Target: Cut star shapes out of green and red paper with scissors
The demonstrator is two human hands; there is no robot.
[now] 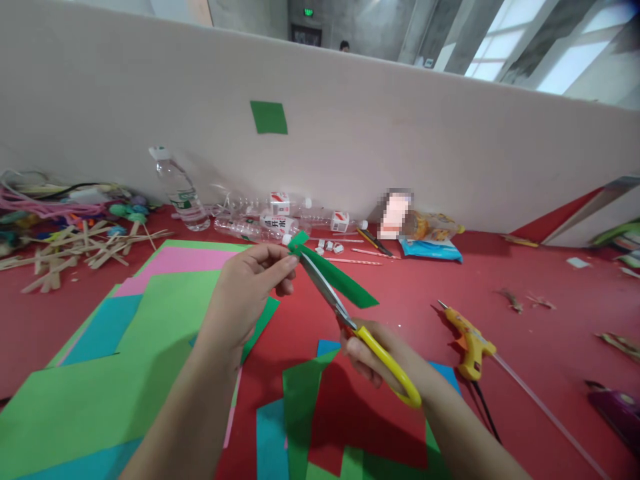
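Observation:
My left hand (260, 283) pinches a small end of a dark green paper strip (345, 280) between thumb and fingers. The strip's longer part slants down to the right. My right hand (373, 353) is wrapped round the yellow handles of a pair of scissors (327, 293). Its blades point up and left, with their tips at the green paper close to my left fingertips. Whether the blades are fully closed on the paper I cannot tell. Below my right hand lie a red sheet (370, 420) and pieces of green and blue paper.
Light green sheets (170, 320) cover the left of the red table. Wooden sticks (75, 257) are heaped behind them. Along the white partition stand or lie an upright bottle (183, 193), several lying bottles and a blue packet (431, 250). A yellow glue gun (467, 340) lies right.

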